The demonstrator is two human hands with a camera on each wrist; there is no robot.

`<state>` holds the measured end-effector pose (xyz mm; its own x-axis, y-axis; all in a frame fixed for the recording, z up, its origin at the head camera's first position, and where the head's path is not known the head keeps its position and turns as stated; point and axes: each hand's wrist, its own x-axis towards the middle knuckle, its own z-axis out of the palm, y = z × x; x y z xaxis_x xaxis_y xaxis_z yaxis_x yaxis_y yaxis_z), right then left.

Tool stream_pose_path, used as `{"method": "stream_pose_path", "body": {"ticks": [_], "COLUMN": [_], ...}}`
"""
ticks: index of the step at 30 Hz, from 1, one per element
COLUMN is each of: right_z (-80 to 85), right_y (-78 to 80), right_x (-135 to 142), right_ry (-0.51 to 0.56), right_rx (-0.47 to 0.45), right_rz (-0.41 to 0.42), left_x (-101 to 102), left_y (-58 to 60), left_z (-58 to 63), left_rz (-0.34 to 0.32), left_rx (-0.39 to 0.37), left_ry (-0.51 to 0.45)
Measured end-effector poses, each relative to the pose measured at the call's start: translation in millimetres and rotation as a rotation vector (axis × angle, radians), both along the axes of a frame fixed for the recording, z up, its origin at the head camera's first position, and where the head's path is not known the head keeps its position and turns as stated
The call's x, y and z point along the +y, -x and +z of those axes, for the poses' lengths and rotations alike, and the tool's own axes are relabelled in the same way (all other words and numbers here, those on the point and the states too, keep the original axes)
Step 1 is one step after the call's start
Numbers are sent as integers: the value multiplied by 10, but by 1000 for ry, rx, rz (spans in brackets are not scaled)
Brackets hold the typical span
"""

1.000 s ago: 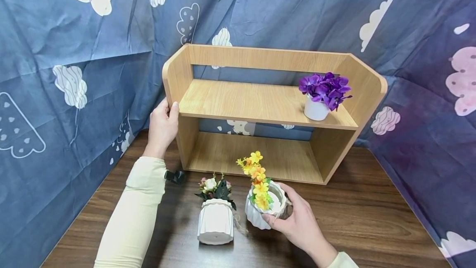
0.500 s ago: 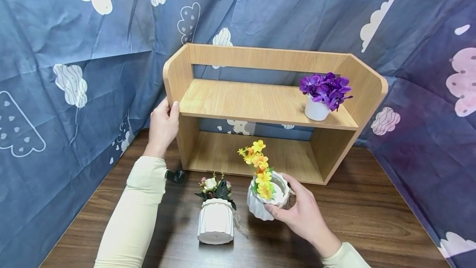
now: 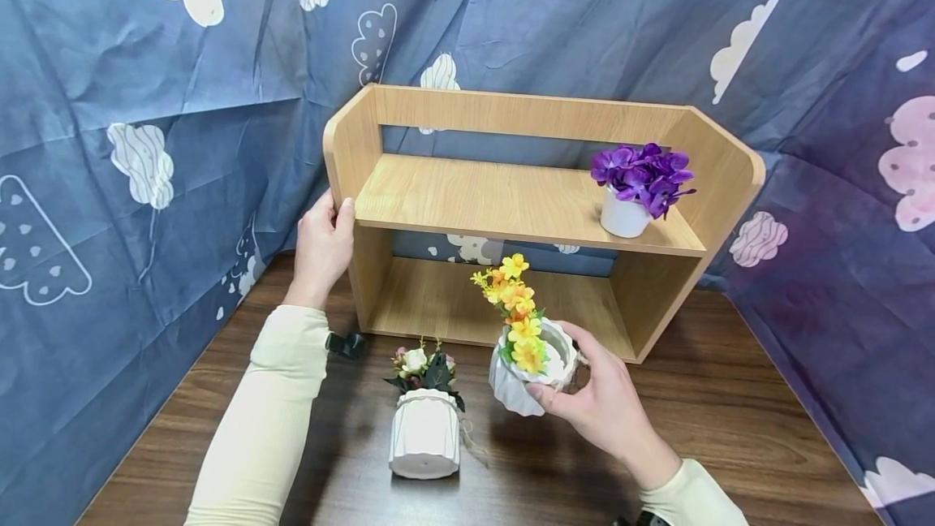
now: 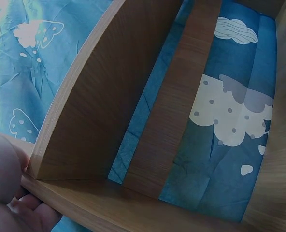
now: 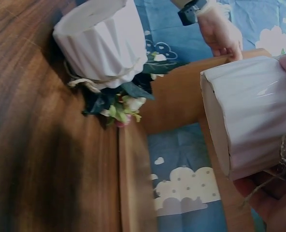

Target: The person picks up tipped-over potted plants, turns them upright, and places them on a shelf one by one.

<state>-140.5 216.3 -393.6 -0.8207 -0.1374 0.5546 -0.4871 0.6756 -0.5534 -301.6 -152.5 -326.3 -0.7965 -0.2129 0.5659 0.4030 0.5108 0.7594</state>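
Note:
My right hand [image 3: 609, 404] grips a white fluted flowerpot [image 3: 514, 386] by its rim, thumb at the front. Yellow and orange artificial flowers [image 3: 524, 329] rise from it, leaning left. The right wrist view shows the pot's flat base and side [image 5: 251, 113], with twine by the fingers. My left hand [image 3: 321, 246] grips the left side panel [image 3: 349, 154] of a wooden shelf, thumb on its front edge; its other fingers are largely hidden behind. Between the hands, a second white fluted pot [image 3: 425, 437] lies on its side, base toward me, with pale roses and dark leaves.
The two-tier shelf [image 3: 475, 195] stands at the back of the dark wooden table [image 3: 730, 428]. A small white pot [image 3: 624, 216] of purple flowers [image 3: 643, 173] is on the right of its upper board. Blue cloud-print cloth [image 3: 219, 128] hangs behind and at both sides.
My right hand has raised the pot of yellow flowers and moved it slightly right and toward the shelf. The left hand keeps its grip on the shelf panel.

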Motion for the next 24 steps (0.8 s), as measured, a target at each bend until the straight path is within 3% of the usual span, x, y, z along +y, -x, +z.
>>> {"method": "stream_pose_path", "body": {"ticks": [13,24], "right_z": [405,601], "right_y": [98,217], "right_x": [78,73], "right_ry": [26,-1], "right_rx": [-23,-29], "right_rz": [16,12], "left_x": [-4,-3], "left_y": [1,-1], "left_z": [21,0], "left_rz": [-4,2], "left_rx": [8,5], "left_ry": [4,9]}}
